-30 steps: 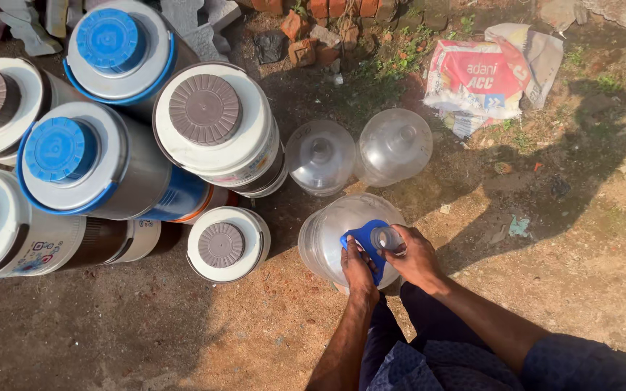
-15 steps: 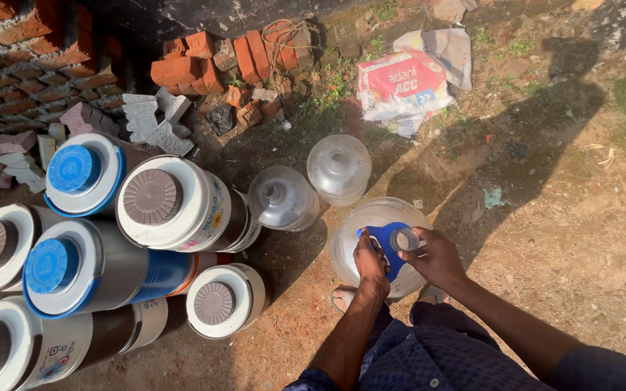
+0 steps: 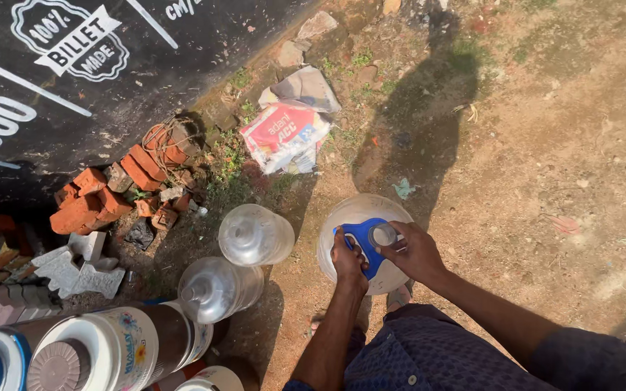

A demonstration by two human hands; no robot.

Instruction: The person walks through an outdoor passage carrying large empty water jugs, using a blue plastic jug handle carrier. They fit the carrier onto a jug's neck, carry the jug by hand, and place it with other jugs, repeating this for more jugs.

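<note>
Bare dirt open to the right, left hand (image 3: 347, 261) and right hand (image 3: 414, 250) gripping blue handle (image 3: 366, 242) on clear jug (image 3: 360, 217), two clear empty jugs (image 3: 255, 234) leftward

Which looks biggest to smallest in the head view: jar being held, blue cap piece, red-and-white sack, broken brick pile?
1. Broken brick pile and red-and-white sack: similar spread, too close to rank.
2. Clear jar under both hands, though it sits nearer the camera.
3. Blue cap piece, clearly smallest.

Two clear plastic jugs (image 3: 256, 234) centre-left, broken red bricks (image 3: 92, 195) left, crumpled red-white sack (image 3: 285, 135) upper centre, white insulated jugs (image 3: 114, 349) lower left.
</note>
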